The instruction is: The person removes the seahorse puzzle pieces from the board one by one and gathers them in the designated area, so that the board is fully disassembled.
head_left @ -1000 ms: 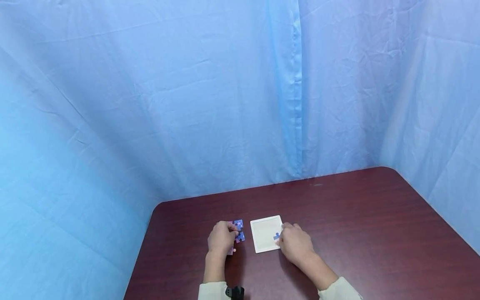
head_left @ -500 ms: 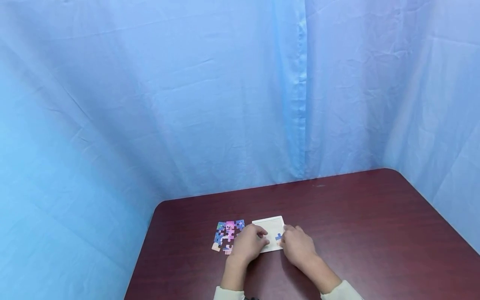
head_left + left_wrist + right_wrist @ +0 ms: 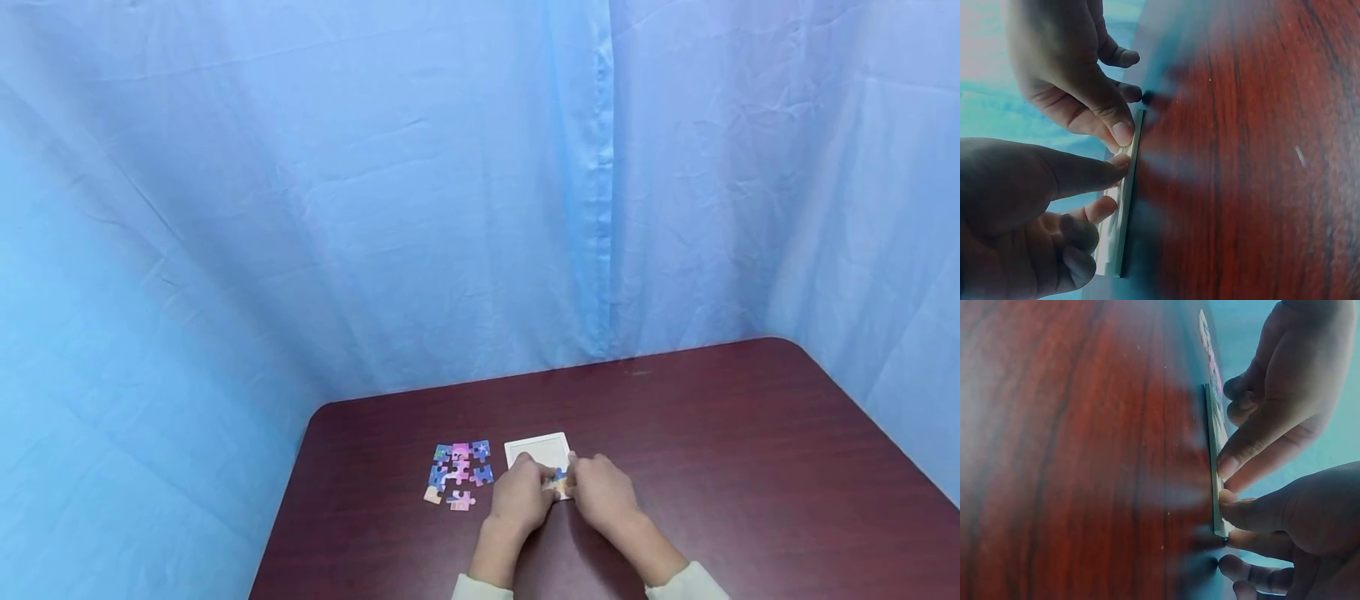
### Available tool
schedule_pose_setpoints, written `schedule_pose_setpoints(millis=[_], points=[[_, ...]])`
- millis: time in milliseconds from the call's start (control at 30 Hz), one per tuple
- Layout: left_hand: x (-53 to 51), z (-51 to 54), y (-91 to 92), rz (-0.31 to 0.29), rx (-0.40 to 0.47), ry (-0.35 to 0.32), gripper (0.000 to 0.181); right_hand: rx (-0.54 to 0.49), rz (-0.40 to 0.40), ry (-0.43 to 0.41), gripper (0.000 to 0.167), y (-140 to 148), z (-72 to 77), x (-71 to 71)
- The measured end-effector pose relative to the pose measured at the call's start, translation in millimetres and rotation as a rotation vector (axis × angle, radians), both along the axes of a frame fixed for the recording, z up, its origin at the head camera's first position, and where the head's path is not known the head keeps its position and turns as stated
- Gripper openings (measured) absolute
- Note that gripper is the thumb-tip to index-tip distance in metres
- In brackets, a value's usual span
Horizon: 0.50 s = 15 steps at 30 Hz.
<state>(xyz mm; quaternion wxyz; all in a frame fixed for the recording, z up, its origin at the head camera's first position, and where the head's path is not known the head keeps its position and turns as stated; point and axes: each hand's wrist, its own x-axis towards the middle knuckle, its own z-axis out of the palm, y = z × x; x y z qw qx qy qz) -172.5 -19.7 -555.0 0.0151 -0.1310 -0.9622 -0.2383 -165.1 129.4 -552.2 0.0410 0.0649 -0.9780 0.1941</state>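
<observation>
A shallow white puzzle tray [image 3: 546, 451] lies on the table, with blue and yellowish jigsaw pieces [image 3: 557, 483] in its near right part. My left hand [image 3: 522, 493] reaches over the tray's near side, thumb and forefinger pinching a jigsaw piece down at its surface; the fingers hide most of that piece. At the right edge my right hand [image 3: 604, 493] grips the tray, its thumb on top beside the left fingertips. Both wrist views show the tray [image 3: 1124, 225] edge-on, flat on the wood, with the two hands' fingertips nearly meeting there.
Several loose jigsaw pieces [image 3: 459, 472], pink, blue and cream, lie left of the tray on the dark red-brown table [image 3: 697, 433]. Light blue curtains [image 3: 450, 208] hang behind the table and along its sides.
My left hand has moved right, from the loose pieces across to the tray's near right part, bringing a jigsaw piece. The right hand has stayed at the tray's right edge.
</observation>
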Motion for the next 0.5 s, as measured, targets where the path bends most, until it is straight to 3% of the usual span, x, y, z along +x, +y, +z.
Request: schedule_pose_setpoints(millis=[167,500], points=[[0.3,0.2,2.1,0.015,0.029,0.014,0.025,-0.024,-0.001,-0.017,0.048,0.9,1.4,0.3],[-2.6,-0.6,2.9,0.05,0.071,-0.03,0.027,-0.073,-0.012,-0.107,0.037,3.0,1.0,1.5]])
